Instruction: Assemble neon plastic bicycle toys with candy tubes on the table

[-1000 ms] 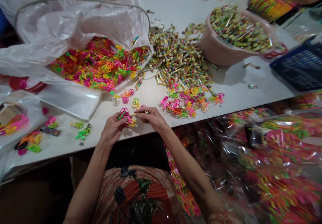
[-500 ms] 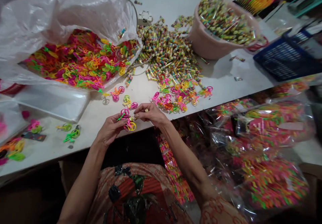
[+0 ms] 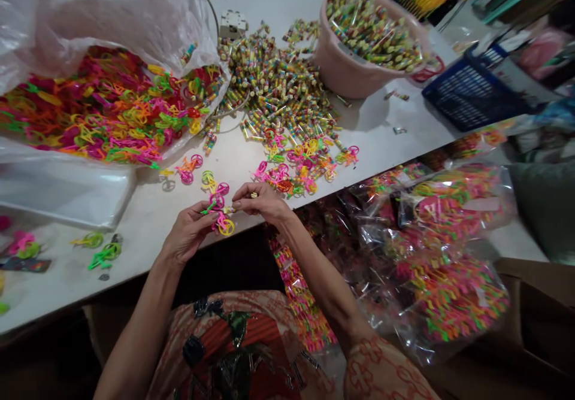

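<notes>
1. Holding a tiny toy bike (image 3: 220, 215) in both hands, I see the left hand (image 3: 188, 232) pinch its green and pink frame, with the yellow wheel hanging just below the fingers. The right hand (image 3: 260, 201) is closed on the other end, and a small piece sits in its fingertips; I cannot tell what that piece is.

2. That bike is up in the air, just over the near edge of the white table (image 3: 148, 220), right by the person's lap.

3. What could go wrong, I think: the small piece could slip out of the fingertips, because it is so little. It would fall off the edge into the dark gap below, or into the clear bags of toys (image 3: 431, 250) on the right.

4. Pushing too hard could bend or snap the thin plastic.

5. Close by lie loose bikes (image 3: 296, 169), a pile of wrapped candy sticks (image 3: 274, 94), a pink tub (image 3: 354, 64) full of them, and a big bag of bright parts (image 3: 103, 106). A dropped piece would be hard to find among these.

6. Next to the picture from a second ago, the hands grip the bike the same way. The view has turned right, so the tub and blue basket (image 3: 467, 88) sit more to the left, and more of the bags show.
</notes>
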Demonstrator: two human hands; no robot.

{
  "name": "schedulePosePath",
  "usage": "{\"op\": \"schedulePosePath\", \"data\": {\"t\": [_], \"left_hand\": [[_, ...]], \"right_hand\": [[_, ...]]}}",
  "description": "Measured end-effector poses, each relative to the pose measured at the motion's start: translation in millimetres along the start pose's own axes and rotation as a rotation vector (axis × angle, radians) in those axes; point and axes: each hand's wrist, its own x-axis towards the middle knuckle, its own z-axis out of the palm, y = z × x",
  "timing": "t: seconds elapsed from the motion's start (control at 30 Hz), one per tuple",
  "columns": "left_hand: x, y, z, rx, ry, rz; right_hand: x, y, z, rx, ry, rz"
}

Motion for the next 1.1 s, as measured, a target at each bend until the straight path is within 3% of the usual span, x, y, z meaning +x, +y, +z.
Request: {"op": "schedulePosePath", "data": {"t": [0.27,0.47,0.7,0.8,0.93,1.0,1.1], "left_hand": [[-0.7,-6.3,4.2,-0.02,-0.003,-0.116],[3.9,-11.4,14.8,0.14,0.082,0.054],[14.3,-17.5,27.7,0.116,-0.057,-0.064],[17.0,-22.9,32.4,0.181,-0.006,0.027],[20.3,-19.9,35.2,0.303,-0.07,0.127],[23.3,-12.0,31.9,0.42,0.022,0.303],[29.6,6.5,18.8,0.659,0.274,0.567]], "right_hand": [[-9.6,5.5,1.0,0.02,-0.008,-0.014],[-25.8,3.9,-3.6,-0.173,0.11,-0.149],[-47.8,-4.0,-16.0,-0.23,0.147,-0.138],[-47.7,-4.3,-16.9,-0.387,0.202,-0.222],[-39.5,-18.4,-29.7,-0.477,0.237,-0.247],[-35.8,-31.7,-43.6,-0.509,0.329,-0.285],[-33.5,-52.4,-68.4,-0.596,0.608,-0.384]]}}
